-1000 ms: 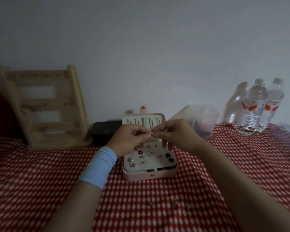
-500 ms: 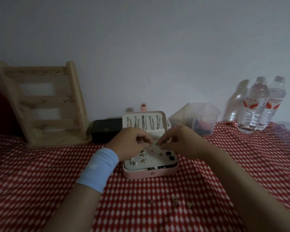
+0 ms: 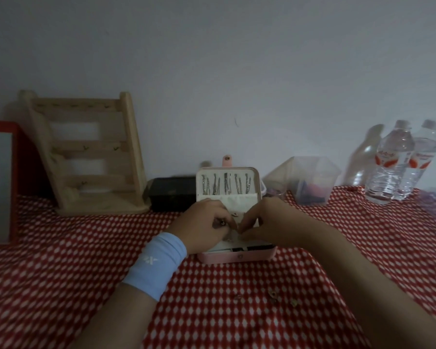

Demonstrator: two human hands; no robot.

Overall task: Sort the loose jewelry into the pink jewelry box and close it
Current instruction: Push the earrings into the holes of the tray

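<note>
Pink, with a cream lining, the box (image 3: 237,258) sits open at the middle of the red-and-white checked cloth (image 3: 61,285), its front wall facing the person. The lid (image 3: 254,183) stands upright at the back. A row of thin silver pins (image 3: 225,185) hangs inside the lid, and a pink snap tab (image 3: 227,158) sticks up from its top edge. Both hands are down over the tray of the box and hide most of it. The left hand (image 3: 204,225), with a light blue wristband (image 3: 156,263) behind it, covers the left half, and the right hand (image 3: 267,222) covers the right half. The fingers of each hand are curled and bunched, and the tips of the two hands almost meet above the tray. A small dark piece (image 3: 222,223) shows at the left fingers, too blurred to say whether it is pinched. I cannot tell what, if anything, the right fingers hold. Three loose pieces (image 3: 273,294) lie on the cloth in front of the box, well apart from it. A wooden rack (image 3: 86,152) leans at the back left beside a red frame (image 3: 0,124). A black case (image 3: 171,192) sits just left of the lid and a clear tub (image 3: 310,177) just right of it. Two water bottles (image 3: 393,162) stand together at the far right.
</note>
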